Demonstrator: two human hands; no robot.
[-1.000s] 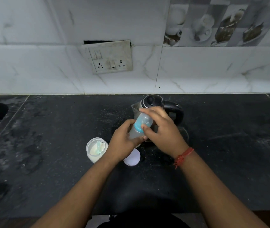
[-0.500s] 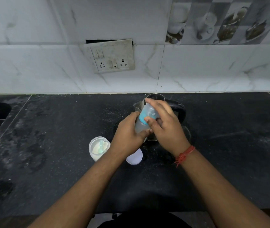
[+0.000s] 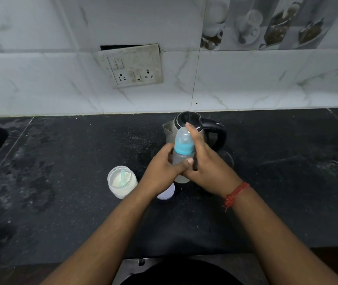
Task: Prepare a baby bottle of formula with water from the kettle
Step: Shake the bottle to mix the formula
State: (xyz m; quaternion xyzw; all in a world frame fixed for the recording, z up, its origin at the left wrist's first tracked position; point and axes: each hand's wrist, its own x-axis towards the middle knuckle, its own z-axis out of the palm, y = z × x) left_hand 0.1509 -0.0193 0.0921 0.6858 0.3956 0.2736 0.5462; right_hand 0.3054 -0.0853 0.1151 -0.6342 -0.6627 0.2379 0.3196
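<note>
Item: bottle (image 3: 182, 159), capped, over the worktop (image 3: 61, 161) before the kettle (image 3: 186, 124). We are holding it, left hand (image 3: 162, 173) closed on its body, right hand (image 3: 207, 163) alongside the blue collar. Advice: we are wise checking the collar's seal.

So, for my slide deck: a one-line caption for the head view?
Both hands, left hand and right hand, hold a capped baby bottle before the kettle.

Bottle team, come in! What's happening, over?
Both hands, left and right, gripping clear baby bottle with blue collar. Steel kettle right behind. Open formula jar beside.
</note>
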